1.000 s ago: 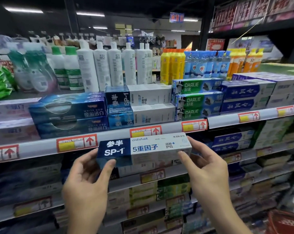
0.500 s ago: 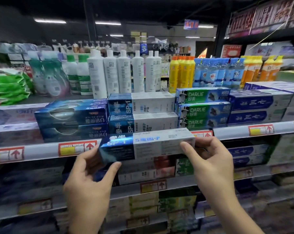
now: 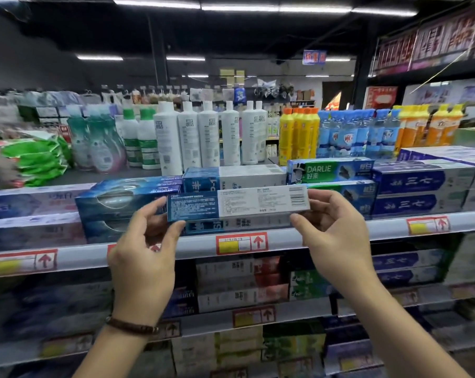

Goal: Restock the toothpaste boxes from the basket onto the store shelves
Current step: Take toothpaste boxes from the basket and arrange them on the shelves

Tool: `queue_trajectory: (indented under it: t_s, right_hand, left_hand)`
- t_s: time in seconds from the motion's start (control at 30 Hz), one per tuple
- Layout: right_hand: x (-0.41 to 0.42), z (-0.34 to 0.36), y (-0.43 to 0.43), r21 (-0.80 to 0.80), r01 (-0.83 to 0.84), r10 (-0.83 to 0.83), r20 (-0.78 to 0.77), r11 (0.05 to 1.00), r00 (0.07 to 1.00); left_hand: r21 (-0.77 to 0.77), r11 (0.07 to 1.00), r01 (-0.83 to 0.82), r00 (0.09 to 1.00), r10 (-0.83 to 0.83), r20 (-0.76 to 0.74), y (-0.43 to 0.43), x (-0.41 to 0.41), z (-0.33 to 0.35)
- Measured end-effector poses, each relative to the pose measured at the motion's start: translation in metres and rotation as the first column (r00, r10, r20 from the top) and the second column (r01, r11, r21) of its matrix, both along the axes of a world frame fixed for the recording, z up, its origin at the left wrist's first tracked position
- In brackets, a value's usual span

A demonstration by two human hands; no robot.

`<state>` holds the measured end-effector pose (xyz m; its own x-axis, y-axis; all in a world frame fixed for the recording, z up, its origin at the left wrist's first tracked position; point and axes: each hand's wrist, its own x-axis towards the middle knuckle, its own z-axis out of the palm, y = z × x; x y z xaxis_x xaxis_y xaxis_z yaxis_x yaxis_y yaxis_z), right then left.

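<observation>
Both my left hand and right hand pinch the blue-and-white cardboard toothpaste box by its ends; keep it level, slide onto matching stack.

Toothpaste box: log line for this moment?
toothpaste box: held level, barcode side showing | left hand: grips blue end | right hand: grips white end | not yet shelved
</observation>
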<state>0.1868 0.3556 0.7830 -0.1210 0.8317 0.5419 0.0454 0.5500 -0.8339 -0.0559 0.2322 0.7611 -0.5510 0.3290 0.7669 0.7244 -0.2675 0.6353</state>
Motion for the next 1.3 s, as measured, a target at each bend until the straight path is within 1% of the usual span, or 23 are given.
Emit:
queue_trajectory:
  t_s: [0.13,0.23,0.3,0.4,0.5,0.6,0.8,0.87,0.97,1.03,1.13,1.3]
  right_hand:
    - [-0.005,0.010,0.014,0.073,0.074,-0.075,0.020,0.995,0.997]
    - [-0.007,0.020,0.024,0.155,0.131,-0.145,0.082,0.979,0.986]
    - [-0.007,0.028,0.032,0.181,0.147,-0.172,0.132,0.973,0.976]
    - [-0.007,0.036,0.043,0.217,0.142,-0.188,0.212,0.966,0.959]
    - [-0.010,0.039,0.051,0.253,0.134,-0.201,0.264,0.958,0.943]
    - [-0.014,0.038,0.058,0.296,0.137,-0.229,0.303,0.945,0.925]
    - [-0.021,0.031,0.075,0.398,0.159,-0.310,0.350,0.904,0.884]
    - [-0.024,0.029,0.080,0.451,0.163,-0.350,0.370,0.877,0.860]
    - [-0.026,0.026,0.082,0.517,0.180,-0.430,0.417,0.837,0.801]
    - [-0.027,0.023,0.081,0.532,0.195,-0.465,0.438,0.824,0.769]
    - [-0.028,0.023,0.079,0.549,0.217,-0.499,0.440,0.808,0.746]
    - [-0.029,0.024,0.079,0.574,0.239,-0.542,0.444,0.783,0.714]
  left_hand:
    - [-0.015,0.996,-0.087,0.992,0.085,-0.097,0.011,-0.005,0.017]
    - [-0.058,0.987,-0.150,0.975,0.138,-0.175,0.020,-0.011,0.029]
    - [-0.098,0.977,-0.187,0.961,0.162,-0.225,0.026,-0.018,0.037]
    - [-0.147,0.969,-0.197,0.947,0.149,-0.283,0.031,-0.027,0.045]
    - [-0.164,0.969,-0.186,0.918,0.112,-0.381,0.035,-0.034,0.049]
    - [-0.186,0.966,-0.179,0.893,0.080,-0.444,0.042,-0.045,0.052]
    - [-0.211,0.948,-0.240,0.826,0.085,-0.558,0.054,-0.059,0.051]
    - [-0.208,0.942,-0.262,0.797,0.090,-0.597,0.056,-0.062,0.048]
    - [-0.183,0.937,-0.298,0.732,0.101,-0.674,0.058,-0.066,0.044]
    - [-0.162,0.940,-0.300,0.711,0.107,-0.695,0.060,-0.067,0.042]
    - [-0.140,0.944,-0.298,0.707,0.120,-0.697,0.061,-0.068,0.040]
    - [-0.117,0.914,-0.388,0.666,0.191,-0.721,0.063,-0.070,0.039]
